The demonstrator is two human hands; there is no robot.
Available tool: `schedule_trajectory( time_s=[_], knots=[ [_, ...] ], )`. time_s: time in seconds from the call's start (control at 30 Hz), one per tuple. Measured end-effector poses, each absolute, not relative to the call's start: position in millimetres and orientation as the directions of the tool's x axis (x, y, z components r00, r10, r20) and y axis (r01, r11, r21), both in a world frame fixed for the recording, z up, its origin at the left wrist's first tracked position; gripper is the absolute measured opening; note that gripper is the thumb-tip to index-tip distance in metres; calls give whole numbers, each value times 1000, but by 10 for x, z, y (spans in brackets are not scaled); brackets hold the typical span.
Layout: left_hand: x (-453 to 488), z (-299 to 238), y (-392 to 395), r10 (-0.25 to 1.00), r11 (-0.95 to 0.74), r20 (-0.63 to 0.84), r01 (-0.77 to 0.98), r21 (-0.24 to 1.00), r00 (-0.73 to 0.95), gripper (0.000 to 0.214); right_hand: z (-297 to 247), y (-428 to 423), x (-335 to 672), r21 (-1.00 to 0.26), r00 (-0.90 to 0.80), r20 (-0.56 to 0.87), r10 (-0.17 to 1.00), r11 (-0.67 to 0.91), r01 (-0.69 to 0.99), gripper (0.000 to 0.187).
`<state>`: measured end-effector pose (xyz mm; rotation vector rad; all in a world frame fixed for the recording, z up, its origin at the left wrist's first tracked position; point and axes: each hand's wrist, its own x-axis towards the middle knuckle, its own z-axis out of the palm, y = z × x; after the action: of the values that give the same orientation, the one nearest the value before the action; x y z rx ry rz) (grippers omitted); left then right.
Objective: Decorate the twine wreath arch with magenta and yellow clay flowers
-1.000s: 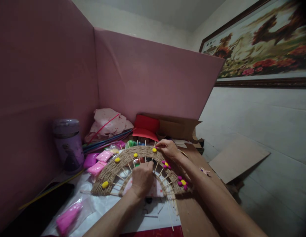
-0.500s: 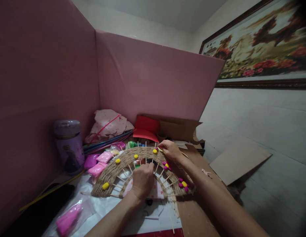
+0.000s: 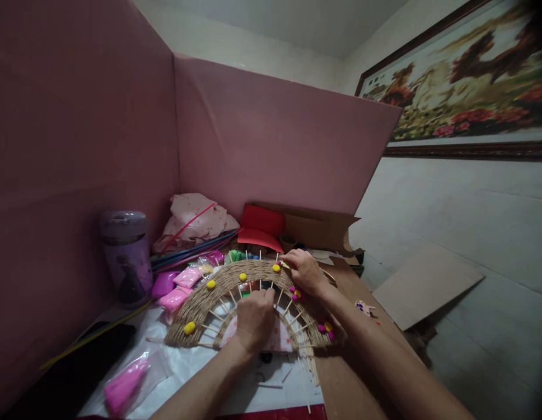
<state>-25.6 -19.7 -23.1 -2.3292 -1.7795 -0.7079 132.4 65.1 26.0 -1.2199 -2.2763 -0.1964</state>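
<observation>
A fan-shaped woven twine piece with thin wooden sticks lies in front of me. Yellow clay balls dot its band, and two clay flowers with magenta petals sit along the right side. My left hand is closed in a fist over the sticks inside the arch and steadies the piece; its fingertips are partly hidden. At the upper right of the band, my right hand has its fingers pinched beside a yellow ball, on a small bit of magenta clay that is mostly hidden.
Pink clay packets and a lilac tumbler stand to the left. Behind lie a bundled cloth, red paper and cardboard. A pink panel encloses the back, and a small cutout lies right.
The view has shifted slightly, so everything sits a little further right. My right hand stays at the same yellow ball with its fingers bent slightly more; my left hand keeps its place.
</observation>
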Motion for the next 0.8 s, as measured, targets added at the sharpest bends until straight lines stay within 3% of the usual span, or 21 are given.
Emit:
schedule_trajectory(
  time_s=[0.5,0.8],
  knots=[
    [-255,-225,-195,884,-299,422,937,178,202,22,166,611,1336,58,-548,515,659,611,789,36],
    [-254,-227,-202,878,-296,434,940,167,199,23,127,620,1373,-35,-463,591,661,594,804,33]
  ],
)
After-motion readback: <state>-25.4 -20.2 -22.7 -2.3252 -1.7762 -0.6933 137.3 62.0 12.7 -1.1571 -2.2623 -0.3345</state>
